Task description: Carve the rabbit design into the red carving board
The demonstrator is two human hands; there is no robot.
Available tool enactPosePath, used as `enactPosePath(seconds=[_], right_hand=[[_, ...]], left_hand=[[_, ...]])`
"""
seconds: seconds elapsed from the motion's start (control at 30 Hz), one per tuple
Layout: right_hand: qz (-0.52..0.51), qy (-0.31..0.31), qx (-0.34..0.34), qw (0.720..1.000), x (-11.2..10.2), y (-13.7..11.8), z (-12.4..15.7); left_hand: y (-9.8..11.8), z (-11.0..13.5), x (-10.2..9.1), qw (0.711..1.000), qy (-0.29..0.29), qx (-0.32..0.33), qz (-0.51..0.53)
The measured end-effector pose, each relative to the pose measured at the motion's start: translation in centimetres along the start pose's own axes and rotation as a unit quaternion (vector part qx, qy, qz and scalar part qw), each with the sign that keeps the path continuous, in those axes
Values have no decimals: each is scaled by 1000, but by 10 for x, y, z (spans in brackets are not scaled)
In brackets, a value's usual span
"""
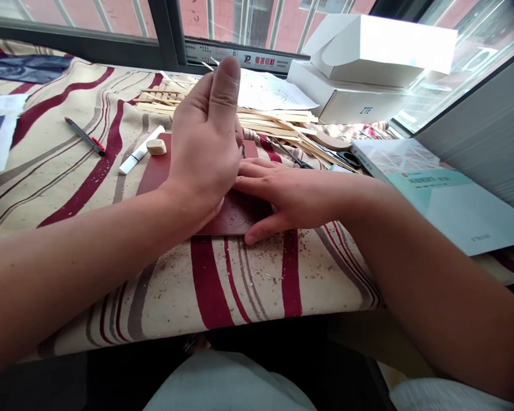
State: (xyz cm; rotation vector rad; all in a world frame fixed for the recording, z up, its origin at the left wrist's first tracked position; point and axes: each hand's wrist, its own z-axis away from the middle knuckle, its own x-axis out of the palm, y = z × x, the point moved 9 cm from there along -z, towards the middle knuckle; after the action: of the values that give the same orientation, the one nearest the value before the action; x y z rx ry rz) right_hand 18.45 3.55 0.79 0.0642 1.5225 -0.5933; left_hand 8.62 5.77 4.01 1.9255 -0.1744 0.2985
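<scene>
A reddish-brown board (154, 177) lies on the striped cloth, with faint line marks near its front edge. My left hand (203, 137) stands on its little-finger side over the board, thumb upward. Its fingers curl away from view, so anything inside them is hidden. My right hand (282, 191) lies flat and spread on the board's right part, its thumb at the front edge, touching or almost touching the left hand. A small beige eraser (156, 147) sits at the board's left side, beside a white capped marker (142, 149).
Thin wooden strips (278, 123) are piled behind the board, with scissors (293, 154) and a paper sheet (278, 91). White boxes (364, 97) stand back right, near a book (445, 194). A pen (84, 137) lies left. Crumbs dot the striped cloth (257, 274).
</scene>
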Motion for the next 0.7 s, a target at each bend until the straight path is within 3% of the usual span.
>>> enactPosePath(seconds=[0.1, 0.17, 0.33, 0.47, 0.7], right_hand=[[7, -11, 5, 1000, 2, 1, -1], [10, -9, 4, 1000, 2, 0, -2], [-16, 6, -7, 1000, 1, -4, -3], [-70, 7, -26, 997, 1, -9, -1], [-37, 13, -30, 999, -1, -10, -1]], left_hand=[[-7, -4, -6, 999, 17, -43, 27], [-7, -6, -2, 998, -19, -53, 38], [-6, 3, 32, 961, -251, -101, 61], [12, 27, 58, 907, -418, -44, 9], [2, 32, 61, 874, -461, -140, 65]])
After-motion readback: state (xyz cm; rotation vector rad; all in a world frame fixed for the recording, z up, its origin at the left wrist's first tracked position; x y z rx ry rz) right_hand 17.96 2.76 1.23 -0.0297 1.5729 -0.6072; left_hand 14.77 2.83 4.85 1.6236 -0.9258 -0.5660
